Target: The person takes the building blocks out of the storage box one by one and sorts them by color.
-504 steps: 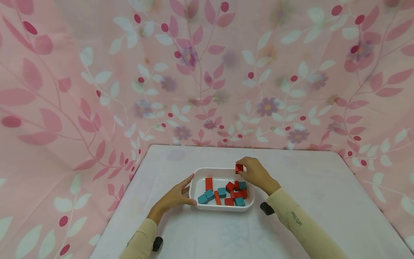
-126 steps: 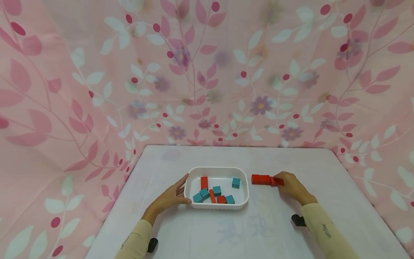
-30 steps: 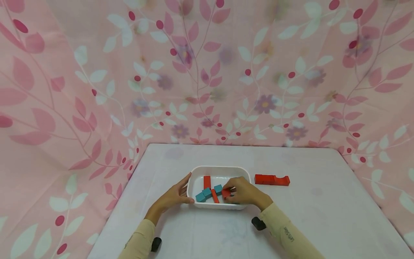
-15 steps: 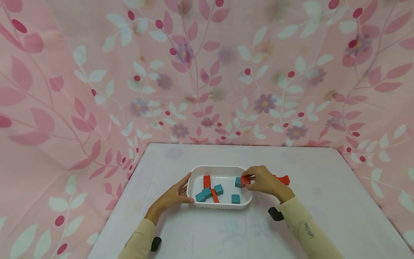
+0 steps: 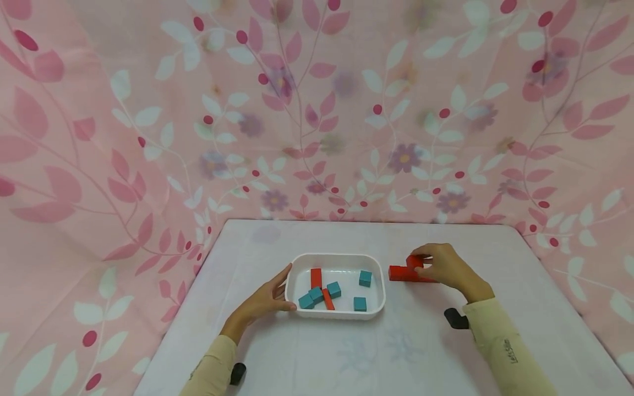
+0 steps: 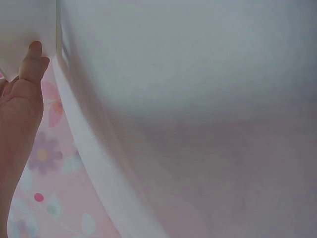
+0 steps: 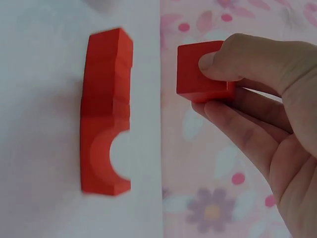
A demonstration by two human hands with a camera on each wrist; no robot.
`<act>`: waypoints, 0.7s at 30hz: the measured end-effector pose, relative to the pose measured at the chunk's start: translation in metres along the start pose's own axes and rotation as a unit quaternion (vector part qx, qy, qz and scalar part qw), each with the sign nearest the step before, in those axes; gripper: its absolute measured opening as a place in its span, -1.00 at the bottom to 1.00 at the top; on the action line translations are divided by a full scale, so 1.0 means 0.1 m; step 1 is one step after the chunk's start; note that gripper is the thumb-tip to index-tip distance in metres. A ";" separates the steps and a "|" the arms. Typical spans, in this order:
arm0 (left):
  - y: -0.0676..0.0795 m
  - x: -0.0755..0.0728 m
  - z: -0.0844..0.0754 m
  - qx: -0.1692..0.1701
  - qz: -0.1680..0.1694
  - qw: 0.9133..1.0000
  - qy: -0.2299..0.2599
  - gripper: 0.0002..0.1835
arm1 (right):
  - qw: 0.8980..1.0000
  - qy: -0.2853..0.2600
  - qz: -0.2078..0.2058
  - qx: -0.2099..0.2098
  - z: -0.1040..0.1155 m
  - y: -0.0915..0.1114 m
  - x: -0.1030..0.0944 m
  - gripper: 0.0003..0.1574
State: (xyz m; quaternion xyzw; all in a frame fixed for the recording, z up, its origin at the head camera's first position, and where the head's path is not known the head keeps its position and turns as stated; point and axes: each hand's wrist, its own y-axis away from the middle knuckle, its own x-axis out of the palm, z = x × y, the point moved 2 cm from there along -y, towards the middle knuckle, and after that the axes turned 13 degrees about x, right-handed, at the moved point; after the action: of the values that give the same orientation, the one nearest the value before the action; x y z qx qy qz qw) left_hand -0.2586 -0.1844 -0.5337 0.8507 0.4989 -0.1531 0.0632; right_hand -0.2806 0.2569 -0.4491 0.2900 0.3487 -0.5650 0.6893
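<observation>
My right hand [image 5: 448, 269] pinches a red cube [image 5: 414, 261] between thumb and fingers, just above a row of red blocks [image 5: 399, 273] on the table. In the right wrist view, the held cube [image 7: 202, 69] is apart from the row, whose end piece is an arch block [image 7: 96, 158] with a half-round cutout. My left hand [image 5: 264, 300] rests against the left end of a white tray [image 5: 342, 315], fingers stretched along its side and thumb at the front corner. The left wrist view shows fingers [image 6: 32, 67] touching the tray's outer wall.
Inside the tray lie several blue cubes [image 5: 365, 278], a red rectangular block [image 5: 316, 278] and a thin red block [image 5: 328, 300]. The tray stands on a white-covered table [image 5: 317, 352], left of the red row. Floral pink cloth [image 5: 317, 110] hangs behind the table.
Several red blocks have left the tray, and a red row now stands to its right. Within the last second my right hand lifted the red cube from the tray and carried it rightward over the row.
</observation>
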 end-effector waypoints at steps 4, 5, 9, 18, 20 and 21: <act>-0.02 -0.03 0.07 -0.001 -0.004 1.000 -0.012 0.06 | 1.000 0.022 -0.021 0.006 -0.21 0.04 -0.10 -0.62; -0.02 -0.03 0.08 -0.001 -0.005 1.000 -0.013 0.06 | 0.999 0.029 -0.025 0.009 -0.26 0.05 -0.12 -0.62; -0.02 -0.03 0.08 0.000 -0.005 1.000 -0.014 0.06 | 0.998 0.053 -0.038 0.018 -0.48 0.07 -0.17 -0.61; -0.01 -0.02 0.06 0.005 0.002 1.000 -0.008 0.06 | 0.995 0.073 -0.042 0.052 -0.84 0.13 -0.19 -0.60; 0.00 -0.01 0.03 0.006 0.006 1.000 -0.002 0.06 | 0.994 0.082 -0.044 0.058 -0.90 0.14 -0.18 -0.61; 0.01 -0.01 0.01 0.007 0.008 1.000 -0.001 0.06 | 0.994 0.084 -0.045 0.060 -0.92 0.13 -0.17 -0.61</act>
State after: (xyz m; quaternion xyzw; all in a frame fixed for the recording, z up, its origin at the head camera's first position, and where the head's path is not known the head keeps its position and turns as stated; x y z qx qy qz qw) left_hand -0.2587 -0.1857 -0.5340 0.8551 0.4907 -0.1568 0.0590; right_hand -0.2837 0.3427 -0.4895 0.3615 0.3838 -0.5885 0.6129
